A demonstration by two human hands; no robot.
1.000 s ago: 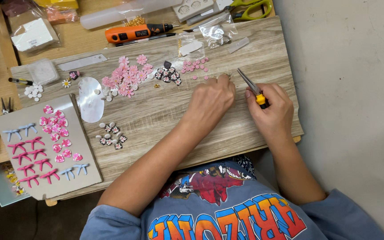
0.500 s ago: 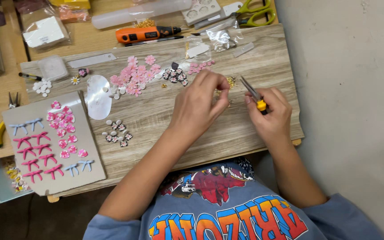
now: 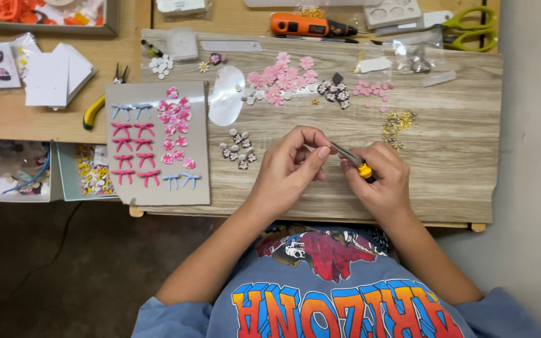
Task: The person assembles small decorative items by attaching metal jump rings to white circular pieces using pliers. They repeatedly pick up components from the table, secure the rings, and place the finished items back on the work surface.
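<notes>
Yellow-handled metal pliers sat clamped in the right hand, most of the handle buried in the fist, long axis slanting up-left toward the left hand. Left fingertips pinched together at the pliers' tip over the wood-grain tabletop; whatever they held was too small to make out.

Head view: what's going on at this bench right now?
A person sits at a wood-grain table. The right hand holds small pliers with yellow handles; the left hand pinches something tiny at their tip, too small to identify. Pink flower pieces, gold findings and a grey card of bows lie around.
</notes>
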